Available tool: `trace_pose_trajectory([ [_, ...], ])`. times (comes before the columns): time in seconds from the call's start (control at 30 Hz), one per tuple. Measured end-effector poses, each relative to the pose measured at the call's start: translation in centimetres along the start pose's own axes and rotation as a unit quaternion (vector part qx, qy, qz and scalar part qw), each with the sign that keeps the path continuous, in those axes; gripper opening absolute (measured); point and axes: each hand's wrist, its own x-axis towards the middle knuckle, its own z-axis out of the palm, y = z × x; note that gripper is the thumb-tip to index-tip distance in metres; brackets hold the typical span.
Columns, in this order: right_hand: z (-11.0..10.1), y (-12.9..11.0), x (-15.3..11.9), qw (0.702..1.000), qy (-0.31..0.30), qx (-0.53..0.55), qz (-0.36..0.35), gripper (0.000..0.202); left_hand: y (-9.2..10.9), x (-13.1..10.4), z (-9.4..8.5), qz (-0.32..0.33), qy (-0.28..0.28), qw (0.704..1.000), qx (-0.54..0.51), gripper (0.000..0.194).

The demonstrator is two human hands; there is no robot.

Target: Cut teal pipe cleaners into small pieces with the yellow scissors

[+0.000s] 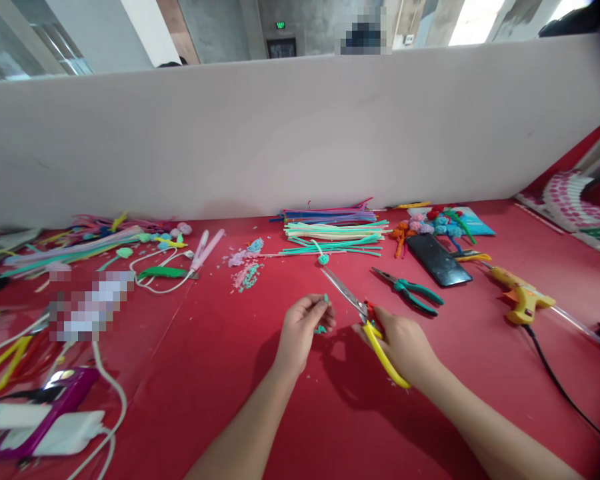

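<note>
My left hand [298, 327] is closed in a pinch on a short, curled piece of green pipe cleaner [321, 329], mostly hidden by the fingers. To its right, my right hand [404, 340] grips scissors [386, 357] with a yellow and red handle. Their blades point away from me to the upper left and look nearly closed. Just beyond the blade tips lies a small green fuzzy ball [323, 259] with a pale stem. Green-handled pliers [413, 293] rest on the red table [220, 400] right of the scissors.
Bundles of pipe cleaners [333, 231] lie along the white partition [290, 133]. Small clippings [247, 275] are heaped left of them. A black phone [439, 259] and a yellow glue gun [523, 297] lie to the right. White cables [117, 390] and a power strip [55, 427] occupy the left.
</note>
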Motion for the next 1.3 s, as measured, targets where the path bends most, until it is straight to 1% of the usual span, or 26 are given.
trace_pose_trajectory([
  [0.07,0.0,-0.1,0.0,0.998,-0.007,0.062,0.007,0.030,0.0,-0.1,0.2,-0.015,-0.017,1.000,0.013,0.022],
  [0.13,0.1,-0.4,0.0,0.991,-0.007,0.135,0.009,0.029,0.0,-0.2,0.5,-0.028,-0.056,0.997,0.035,0.022],
  [0.2,-0.1,-0.7,-0.1,0.975,-0.005,0.220,0.006,0.026,-0.1,-0.4,0.7,-0.039,-0.106,0.992,0.060,0.023],
  [0.27,-0.4,-1.0,-0.2,0.953,-0.005,0.303,0.006,0.022,-0.3,-0.6,1.0,-0.049,-0.143,0.986,0.076,0.023],
  [0.37,-0.9,-1.4,-0.2,0.925,-0.031,0.378,0.014,0.016,-0.5,-0.9,1.3,-0.062,-0.170,0.980,0.086,0.021],
  [0.43,-1.0,-1.5,-0.3,0.919,-0.046,0.390,0.022,0.014,-0.7,-1.0,1.3,-0.067,-0.175,0.978,0.090,0.020],
  [0.53,-0.6,-1.4,-0.2,0.928,-0.037,0.369,0.028,0.014,-0.9,-1.1,1.4,-0.065,-0.160,0.980,0.097,0.018],
  [0.63,-0.1,-1.0,-0.2,0.944,-0.037,0.327,0.016,0.017,-0.9,-1.1,1.4,-0.059,-0.146,0.982,0.105,0.015],
  [0.73,0.0,-0.7,-0.1,0.968,-0.028,0.249,0.003,0.021,-0.6,-0.9,1.2,-0.063,-0.131,0.985,0.098,0.013],
  [0.8,-0.2,-0.4,-0.1,0.986,-0.003,0.166,0.004,0.023,-0.3,-0.7,1.0,-0.055,-0.087,0.992,0.072,0.013],
  [0.87,-0.4,-0.1,0.0,0.996,0.022,0.082,0.006,0.027,0.0,-0.4,0.7,-0.035,-0.017,0.999,0.031,0.014],
  [0.93,-0.3,0.1,-0.1,0.999,0.030,0.021,-0.003,0.031,0.1,-0.1,0.3,-0.013,0.040,0.999,-0.015,0.015],
  [0.97,-0.2,0.2,-0.1,1.000,0.027,0.002,-0.012,0.033,0.2,0.0,0.1,-0.004,0.056,0.998,-0.036,0.015],
  [1.13,0.4,0.1,-0.4,0.997,0.009,-0.063,-0.052,0.036,0.2,0.3,-0.4,0.036,0.083,0.993,-0.082,0.010],
  [1.2,0.6,0.0,-0.4,0.995,0.007,-0.082,-0.055,0.037,0.2,0.3,-0.5,0.044,0.092,0.991,-0.087,0.009],
  [1.3,0.9,0.1,-0.4,0.993,0.006,-0.100,-0.063,0.039,0.2,0.2,-0.4,0.049,0.092,0.990,-0.092,0.009],
])
